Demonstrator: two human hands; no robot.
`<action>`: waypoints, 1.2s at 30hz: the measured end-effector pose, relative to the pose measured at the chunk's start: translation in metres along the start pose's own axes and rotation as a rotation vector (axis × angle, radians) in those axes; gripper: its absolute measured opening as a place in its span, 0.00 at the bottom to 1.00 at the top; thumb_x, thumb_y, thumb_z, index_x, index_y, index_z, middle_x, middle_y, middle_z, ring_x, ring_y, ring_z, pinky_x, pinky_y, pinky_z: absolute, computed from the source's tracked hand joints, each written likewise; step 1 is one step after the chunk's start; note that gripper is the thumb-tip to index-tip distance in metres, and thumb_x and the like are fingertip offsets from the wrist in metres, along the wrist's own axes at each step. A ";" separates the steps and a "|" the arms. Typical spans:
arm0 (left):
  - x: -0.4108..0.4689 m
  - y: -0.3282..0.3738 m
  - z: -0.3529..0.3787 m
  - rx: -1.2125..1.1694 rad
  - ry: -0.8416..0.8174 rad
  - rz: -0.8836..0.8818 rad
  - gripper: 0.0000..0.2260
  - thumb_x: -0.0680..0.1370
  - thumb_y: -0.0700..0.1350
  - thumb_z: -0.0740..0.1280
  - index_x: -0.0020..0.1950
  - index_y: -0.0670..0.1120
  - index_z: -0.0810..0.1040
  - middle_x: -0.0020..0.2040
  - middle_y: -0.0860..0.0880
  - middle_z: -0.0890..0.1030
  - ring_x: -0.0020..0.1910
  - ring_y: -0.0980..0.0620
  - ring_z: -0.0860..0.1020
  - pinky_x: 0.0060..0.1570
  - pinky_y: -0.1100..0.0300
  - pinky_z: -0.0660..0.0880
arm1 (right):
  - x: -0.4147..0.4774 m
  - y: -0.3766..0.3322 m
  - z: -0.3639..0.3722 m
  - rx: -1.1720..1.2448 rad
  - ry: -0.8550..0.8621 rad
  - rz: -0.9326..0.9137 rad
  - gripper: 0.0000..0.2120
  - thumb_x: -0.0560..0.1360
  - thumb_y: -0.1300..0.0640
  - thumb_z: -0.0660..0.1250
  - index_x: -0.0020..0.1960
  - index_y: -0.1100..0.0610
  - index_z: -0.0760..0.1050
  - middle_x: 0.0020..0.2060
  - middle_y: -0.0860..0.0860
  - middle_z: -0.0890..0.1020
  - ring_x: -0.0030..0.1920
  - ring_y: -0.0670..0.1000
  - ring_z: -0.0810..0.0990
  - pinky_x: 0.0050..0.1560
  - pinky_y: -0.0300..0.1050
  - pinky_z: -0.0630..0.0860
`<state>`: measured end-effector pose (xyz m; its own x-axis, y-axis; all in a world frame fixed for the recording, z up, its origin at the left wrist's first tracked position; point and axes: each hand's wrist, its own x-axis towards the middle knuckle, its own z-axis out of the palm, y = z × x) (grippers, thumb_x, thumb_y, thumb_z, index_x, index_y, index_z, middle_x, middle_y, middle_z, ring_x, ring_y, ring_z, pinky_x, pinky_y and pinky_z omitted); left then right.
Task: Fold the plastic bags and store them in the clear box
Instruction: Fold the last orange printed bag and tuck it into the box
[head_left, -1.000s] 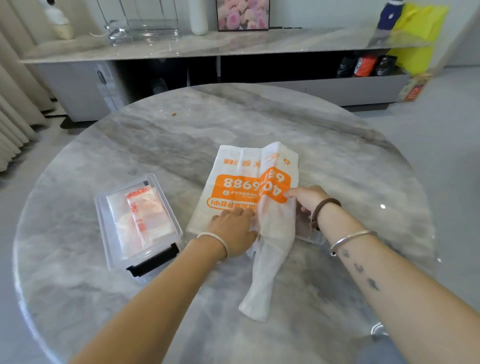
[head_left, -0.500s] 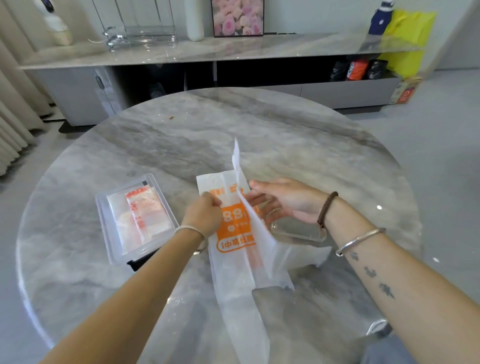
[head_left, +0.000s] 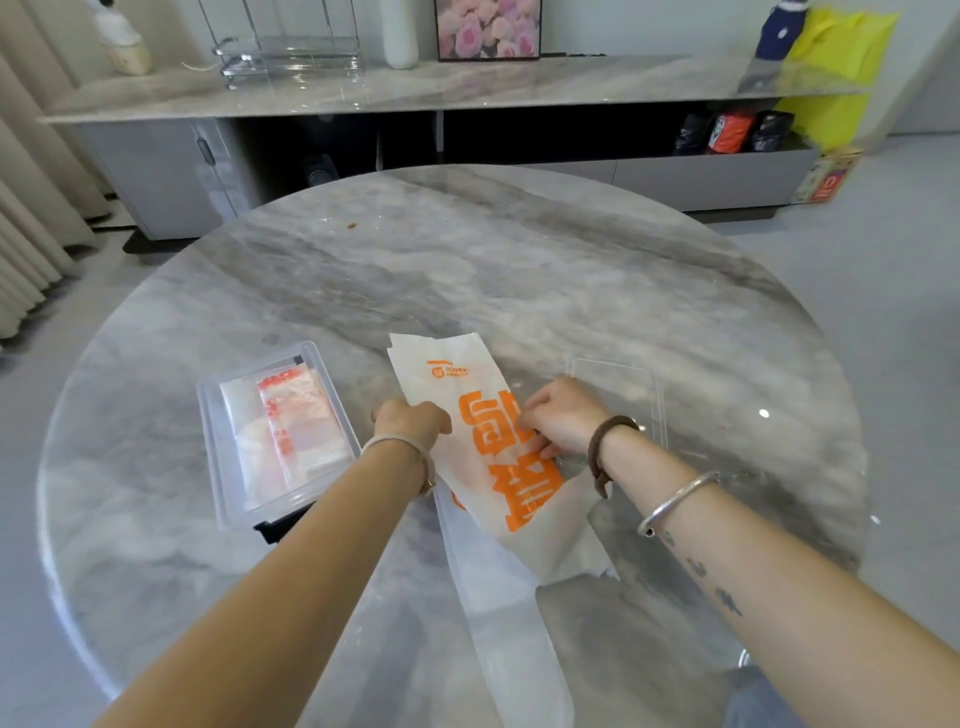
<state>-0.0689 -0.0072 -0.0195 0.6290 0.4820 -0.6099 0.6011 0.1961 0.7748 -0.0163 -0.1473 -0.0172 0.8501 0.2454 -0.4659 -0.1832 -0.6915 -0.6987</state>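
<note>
A white plastic bag with orange print (head_left: 467, 395) lies on the round marble table (head_left: 519, 270), folded into a long narrow strip that trails toward me. My left hand (head_left: 410, 423) grips the strip's left edge. My right hand (head_left: 563, 423) pinches the right edge, fingers curled onto the orange print. The clear box (head_left: 218, 457) stands open to the left, apart from my left hand, with folded white and red-printed bags inside.
The box's clear lid (head_left: 623, 379) lies flat on the table just beyond my right hand. A black latch (head_left: 283, 525) sticks out at the box's near end. A low sideboard (head_left: 467, 88) stands behind the table.
The raised flap of the bag has been laid over to the right, so a different orange print faces up. Both hands moved onto the strip's side edges.
</note>
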 end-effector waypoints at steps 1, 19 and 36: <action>-0.002 0.001 0.000 0.009 -0.007 -0.001 0.22 0.71 0.28 0.62 0.64 0.35 0.64 0.60 0.37 0.73 0.59 0.34 0.74 0.55 0.46 0.74 | 0.000 0.001 0.001 0.004 0.003 0.012 0.03 0.74 0.62 0.64 0.46 0.61 0.75 0.33 0.54 0.79 0.39 0.55 0.81 0.48 0.49 0.80; -0.017 0.010 -0.005 -0.139 -0.247 0.145 0.11 0.73 0.26 0.59 0.39 0.40 0.73 0.38 0.43 0.76 0.34 0.47 0.75 0.25 0.63 0.76 | -0.009 0.008 -0.028 0.453 0.017 -0.139 0.10 0.74 0.67 0.63 0.38 0.55 0.71 0.33 0.52 0.78 0.28 0.46 0.77 0.28 0.36 0.73; -0.016 0.009 0.001 -0.235 -0.324 0.221 0.12 0.77 0.31 0.58 0.43 0.47 0.73 0.27 0.52 0.80 0.27 0.56 0.77 0.28 0.66 0.72 | -0.018 0.020 -0.050 0.906 -0.057 -0.218 0.16 0.73 0.76 0.55 0.32 0.61 0.69 0.31 0.51 0.83 0.27 0.46 0.82 0.28 0.34 0.77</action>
<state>-0.0729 -0.0142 -0.0036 0.8736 0.2496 -0.4178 0.3306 0.3255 0.8859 -0.0100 -0.1995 0.0046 0.8898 0.3572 -0.2841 -0.3584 0.1613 -0.9196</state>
